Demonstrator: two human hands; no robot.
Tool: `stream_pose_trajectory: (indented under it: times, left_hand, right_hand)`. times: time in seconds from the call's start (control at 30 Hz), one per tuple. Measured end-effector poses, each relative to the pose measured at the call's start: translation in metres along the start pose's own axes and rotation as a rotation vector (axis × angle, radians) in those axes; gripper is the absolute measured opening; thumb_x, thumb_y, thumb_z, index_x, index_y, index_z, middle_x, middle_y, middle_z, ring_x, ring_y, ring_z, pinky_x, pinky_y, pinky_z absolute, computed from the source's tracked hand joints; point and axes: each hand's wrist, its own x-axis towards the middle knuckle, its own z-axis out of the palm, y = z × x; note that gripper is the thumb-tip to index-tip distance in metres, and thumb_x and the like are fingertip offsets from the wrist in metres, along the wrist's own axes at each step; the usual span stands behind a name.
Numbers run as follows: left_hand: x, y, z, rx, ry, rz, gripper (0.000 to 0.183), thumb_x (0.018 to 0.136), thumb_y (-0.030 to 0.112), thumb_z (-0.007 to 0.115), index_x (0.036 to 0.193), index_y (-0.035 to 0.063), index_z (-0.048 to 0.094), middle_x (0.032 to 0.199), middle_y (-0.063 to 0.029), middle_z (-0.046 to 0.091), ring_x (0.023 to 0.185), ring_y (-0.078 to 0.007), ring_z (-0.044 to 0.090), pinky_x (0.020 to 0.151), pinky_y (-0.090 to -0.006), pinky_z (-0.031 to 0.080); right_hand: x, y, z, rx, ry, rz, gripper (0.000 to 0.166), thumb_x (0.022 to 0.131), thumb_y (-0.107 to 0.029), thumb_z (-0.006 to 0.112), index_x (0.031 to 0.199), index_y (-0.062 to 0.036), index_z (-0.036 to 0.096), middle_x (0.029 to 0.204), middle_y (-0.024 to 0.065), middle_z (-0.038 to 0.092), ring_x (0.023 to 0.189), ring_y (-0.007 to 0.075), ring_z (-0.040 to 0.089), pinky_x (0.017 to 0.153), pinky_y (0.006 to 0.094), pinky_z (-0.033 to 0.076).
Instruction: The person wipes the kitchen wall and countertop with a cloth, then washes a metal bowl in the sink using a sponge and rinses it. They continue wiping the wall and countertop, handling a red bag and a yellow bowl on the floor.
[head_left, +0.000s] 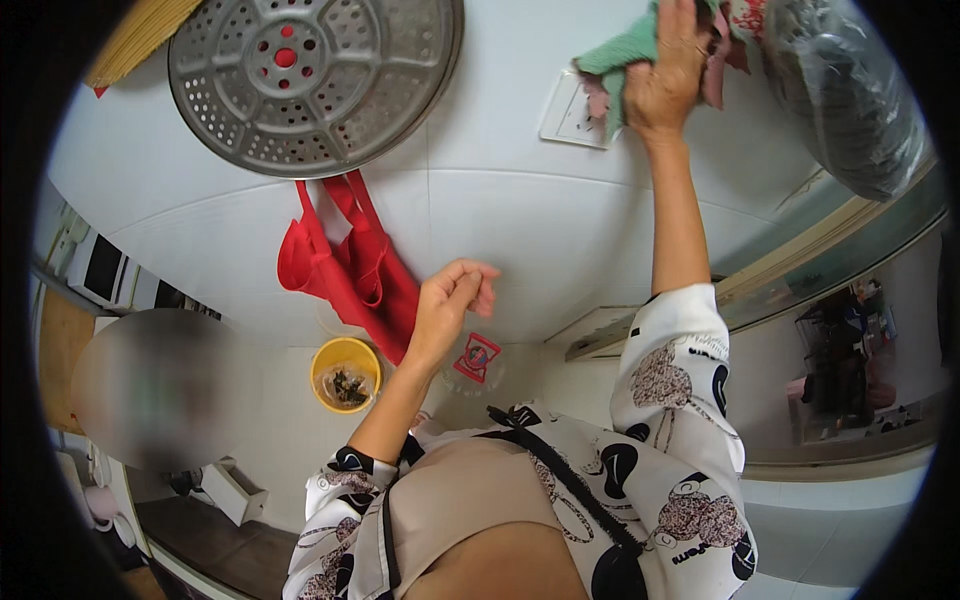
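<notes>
Against the white tiled wall (495, 217), my right hand (667, 82) presses a green and pink cloth (626, 49) with its palm flat and fingers extended. The cloth's lower corner hangs over part of a white wall socket (571, 112). My left hand (459, 292) hovers in front of my body, its fingers loosely curled with nothing seen in them. Just left of that hand hangs a red fabric bag (352, 270) with long straps. Above the bag, a round perforated metal steamer tray (315, 82) is up against the wall.
A yellow bucket (346, 375) with a plastic liner and dark scraps stands on the floor. Beside it is a clear container with a red handle (477, 358). A filled plastic bag (840, 97) hangs upper right, near a door frame (795, 247). A blurred patch covers the left.
</notes>
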Motion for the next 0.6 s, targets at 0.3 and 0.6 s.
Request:
stream_pose_trajectory:
  times: [0.3,0.6]
  left_hand:
    - [-0.014,-0.021,-0.047,-0.071,0.157,-0.125,0.021,0.093,0.011,0.042,0.096,0.0009,0.060,0.071,-0.0005,0.057,0.062,-0.0066,0.053,0.059,-0.0207,0.045]
    - [-0.029,-0.018,-0.043,-0.013,0.066,-0.194,0.021,0.093,0.012,0.043,0.095,0.0013,0.061,0.072,0.0000,0.057,0.062,-0.0061,0.053,0.059,-0.0205,0.047]
  right_hand:
    - [-0.198,-0.043,0.056,-0.367,0.417,0.958,0.031,0.076,-0.023,0.056,0.093,0.0028,0.058,0.092,0.0224,0.056,0.090,0.0364,0.047,0.082,0.0481,0.034]
    - [-0.155,-0.229,0.133,0.084,-0.243,0.250,0.055,0.069,-0.024,0.061,0.120,-0.0028,0.051,0.124,0.0210,0.042,0.124,0.0393,0.032,0.103,0.0596,0.019]
